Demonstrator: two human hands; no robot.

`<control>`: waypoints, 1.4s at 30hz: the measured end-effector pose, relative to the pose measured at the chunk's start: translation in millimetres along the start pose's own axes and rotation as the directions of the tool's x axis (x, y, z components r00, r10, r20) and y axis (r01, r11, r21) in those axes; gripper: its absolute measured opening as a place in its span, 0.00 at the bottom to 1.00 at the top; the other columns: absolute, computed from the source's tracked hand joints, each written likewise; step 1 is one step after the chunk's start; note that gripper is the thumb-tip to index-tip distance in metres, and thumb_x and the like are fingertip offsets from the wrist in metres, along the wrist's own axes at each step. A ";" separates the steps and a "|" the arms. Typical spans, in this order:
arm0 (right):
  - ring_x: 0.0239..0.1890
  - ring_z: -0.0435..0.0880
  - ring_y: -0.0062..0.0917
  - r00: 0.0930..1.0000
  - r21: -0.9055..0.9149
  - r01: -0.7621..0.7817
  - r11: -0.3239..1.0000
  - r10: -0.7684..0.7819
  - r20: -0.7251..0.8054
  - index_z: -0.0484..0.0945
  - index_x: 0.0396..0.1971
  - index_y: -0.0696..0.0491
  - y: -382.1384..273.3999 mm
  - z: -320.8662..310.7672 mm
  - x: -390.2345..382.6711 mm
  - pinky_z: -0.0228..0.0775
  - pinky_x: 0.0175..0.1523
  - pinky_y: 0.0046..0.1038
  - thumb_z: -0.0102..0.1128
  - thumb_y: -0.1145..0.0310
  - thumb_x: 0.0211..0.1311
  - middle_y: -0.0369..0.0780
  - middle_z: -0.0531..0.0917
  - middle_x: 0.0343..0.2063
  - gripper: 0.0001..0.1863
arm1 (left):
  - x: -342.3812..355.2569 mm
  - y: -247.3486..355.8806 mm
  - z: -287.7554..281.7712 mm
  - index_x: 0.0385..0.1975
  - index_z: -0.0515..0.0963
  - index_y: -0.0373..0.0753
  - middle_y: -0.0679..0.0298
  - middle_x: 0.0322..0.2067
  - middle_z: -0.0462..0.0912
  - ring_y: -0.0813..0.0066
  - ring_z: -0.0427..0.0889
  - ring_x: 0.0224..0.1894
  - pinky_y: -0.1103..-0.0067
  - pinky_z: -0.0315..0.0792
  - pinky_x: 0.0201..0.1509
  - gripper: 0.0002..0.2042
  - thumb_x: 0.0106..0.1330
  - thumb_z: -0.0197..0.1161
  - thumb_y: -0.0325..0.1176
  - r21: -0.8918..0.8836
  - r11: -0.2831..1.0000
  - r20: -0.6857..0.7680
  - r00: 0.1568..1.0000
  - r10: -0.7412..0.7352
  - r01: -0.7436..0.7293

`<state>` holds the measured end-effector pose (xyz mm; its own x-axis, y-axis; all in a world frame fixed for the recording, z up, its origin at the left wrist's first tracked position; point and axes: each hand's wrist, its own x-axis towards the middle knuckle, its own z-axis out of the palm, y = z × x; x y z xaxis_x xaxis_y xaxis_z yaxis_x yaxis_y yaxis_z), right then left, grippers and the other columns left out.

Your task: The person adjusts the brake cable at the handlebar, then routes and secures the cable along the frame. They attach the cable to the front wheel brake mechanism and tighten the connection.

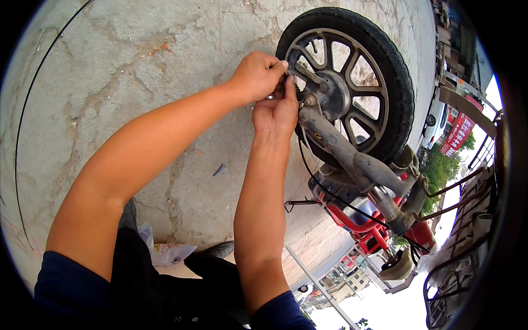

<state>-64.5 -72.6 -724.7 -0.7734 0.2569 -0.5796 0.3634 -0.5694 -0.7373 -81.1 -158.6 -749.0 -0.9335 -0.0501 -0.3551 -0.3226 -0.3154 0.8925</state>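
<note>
My left hand (pixel 257 76) is closed, its thumb and fingertips pinched together at the near side of a motorcycle wheel (pixel 379 52). Just below it, my right hand (pixel 276 113) has its thumb raised and fingers curled, nearly touching the left fingertips. What they grip between them is too small and covered to make out. Beside the fingers, a metal brake arm (pixel 308 73) reaches from the round hub (pixel 334 93). A worn grey fork leg (pixel 335 137) runs away from the hub. A black cable (pixel 341 197) bends along the fork.
The red motorcycle body (pixel 374 236) extends to the lower right. On cracked concrete (pixel 137 71) lie a small blue-grey piece (pixel 219 169) and a plastic bag (pixel 168 254) by my feet. A long thin black line (pixel 27 104) curves at far left. A metal-framed carrier (pixel 456 264) stands at right.
</note>
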 end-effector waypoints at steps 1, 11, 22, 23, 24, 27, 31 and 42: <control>0.46 0.79 0.24 1.000 0.009 0.010 1.000 -0.010 0.002 0.77 0.42 0.53 0.8 0.0 -0.7 0.72 0.55 0.31 0.53 0.64 0.73 0.36 0.81 0.40 0.09 | -0.9 1.2 -0.6 0.23 0.82 0.32 0.57 0.20 0.83 0.65 0.81 0.23 0.69 0.75 0.32 0.17 0.68 0.59 0.40 0.069 0.997 -0.012 1.000 0.018 -0.017; 0.32 0.77 0.20 0.999 0.003 0.045 0.999 -0.045 0.029 0.75 0.33 0.58 2.9 4.0 -11.2 0.72 0.39 0.22 0.49 0.68 0.74 0.37 0.78 0.29 0.10 | -12.2 4.2 -0.3 0.25 0.84 0.31 0.58 0.22 0.85 0.73 0.82 0.23 0.74 0.76 0.31 0.16 0.68 0.60 0.38 0.168 0.978 -0.129 0.986 -0.104 0.125; 0.28 0.75 0.22 0.998 -0.040 -0.065 0.997 0.065 0.007 0.74 0.32 0.58 -8.6 -9.0 -6.5 0.72 0.36 0.23 0.53 0.71 0.71 0.38 0.77 0.26 0.08 | -299.1 20.3 -176.3 0.29 0.83 0.31 0.71 0.17 0.71 0.83 0.64 0.21 0.76 0.61 0.24 0.19 0.70 0.60 0.45 0.115 0.920 -0.403 0.864 -0.302 0.375; 0.28 0.75 0.22 0.997 -0.060 -0.077 0.995 0.077 -0.012 0.74 0.32 0.58 -10.3 -7.9 -7.0 0.72 0.35 0.23 0.52 0.71 0.71 0.38 0.77 0.25 0.08 | -346.3 14.4 -203.5 0.30 0.82 0.34 0.74 0.17 0.69 0.85 0.62 0.19 0.79 0.58 0.21 0.17 0.71 0.59 0.43 0.010 0.902 -0.532 0.766 -0.361 0.432; 0.28 0.75 0.23 0.995 -0.067 -0.095 0.993 0.094 -0.016 0.74 0.31 0.58 -13.7 -8.0 -6.5 0.72 0.35 0.24 0.52 0.71 0.72 0.38 0.77 0.25 0.08 | -398.0 12.8 -232.7 0.32 0.81 0.37 0.75 0.17 0.66 0.87 0.59 0.17 0.81 0.55 0.18 0.14 0.71 0.59 0.42 -0.232 0.809 -0.568 0.601 -0.563 0.539; 0.27 0.74 0.23 0.989 -0.083 -0.135 0.987 0.129 -0.072 0.73 0.31 0.59 -19.0 -5.7 -6.0 0.72 0.34 0.24 0.51 0.71 0.72 0.38 0.76 0.25 0.08 | -564.1 12.3 -289.9 0.31 0.81 0.36 0.73 0.18 0.69 0.85 0.65 0.18 0.81 0.60 0.20 0.10 0.69 0.58 0.35 -0.233 0.648 -0.732 0.308 -0.607 0.725; 0.28 0.74 0.24 0.973 -0.076 -0.180 0.981 0.166 -0.160 0.73 0.33 0.59 -22.5 -11.2 -9.1 0.71 0.35 0.25 0.51 0.72 0.72 0.38 0.75 0.25 0.08 | -782.0 14.0 -310.1 0.28 0.81 0.28 0.58 0.20 0.80 0.75 0.76 0.26 0.73 0.71 0.33 0.10 0.61 0.60 0.30 -0.063 0.360 -0.803 0.166 -0.572 0.931; 0.28 0.74 0.22 0.963 -0.082 -0.139 0.987 0.116 -0.242 0.75 0.33 0.59 -20.6 -4.6 -20.8 0.71 0.34 0.23 0.53 0.71 0.72 0.38 0.75 0.26 0.07 | -619.6 126.7 -412.6 0.31 0.81 0.30 0.64 0.17 0.75 0.80 0.70 0.22 0.77 0.67 0.27 0.09 0.65 0.59 0.29 0.376 0.415 -0.558 0.560 -0.613 0.828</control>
<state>-53.5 -62.6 -699.1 -0.5773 0.3704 -0.7277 0.5087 -0.5340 -0.6753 521.1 -558.5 -530.8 -0.2378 -0.3632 -0.9009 -0.9662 0.1834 0.1811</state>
